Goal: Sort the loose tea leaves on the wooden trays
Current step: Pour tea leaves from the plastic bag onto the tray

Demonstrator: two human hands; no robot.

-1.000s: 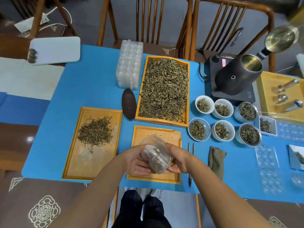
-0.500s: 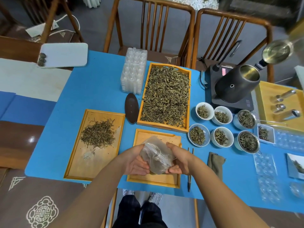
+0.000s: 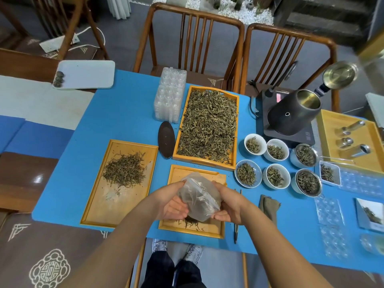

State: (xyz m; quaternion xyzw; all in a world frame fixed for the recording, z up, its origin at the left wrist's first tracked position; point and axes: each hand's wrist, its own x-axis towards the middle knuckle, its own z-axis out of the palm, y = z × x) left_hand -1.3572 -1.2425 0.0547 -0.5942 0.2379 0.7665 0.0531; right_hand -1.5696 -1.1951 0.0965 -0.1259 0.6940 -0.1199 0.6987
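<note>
Both hands hold a clear plastic bag [image 3: 198, 197] over the small wooden tray [image 3: 176, 173] nearest me. My left hand [image 3: 169, 203] grips its left side and my right hand [image 3: 230, 205] its right side. The bag is tipped mouth-down, and a few tea leaves [image 3: 190, 222] lie on the tray beneath it. The left wooden tray [image 3: 97, 206] carries a pile of thin dark leaves [image 3: 124, 170]. The large tray [image 3: 234, 129] behind is full of loose tea leaves [image 3: 207, 123].
Several white cups with leaves [image 3: 248, 173] stand to the right, beside a black kettle [image 3: 291, 113] on its base. Tweezers [image 3: 236, 225] and a folded cloth [image 3: 269, 205] lie right of the near tray. A dark scoop [image 3: 165, 139] and clear plastic moulds [image 3: 169, 98] sit further back.
The bag has tilted further mouth-down in my hands and leaves now lie on the near tray under it. The camera has tipped upward a little.
</note>
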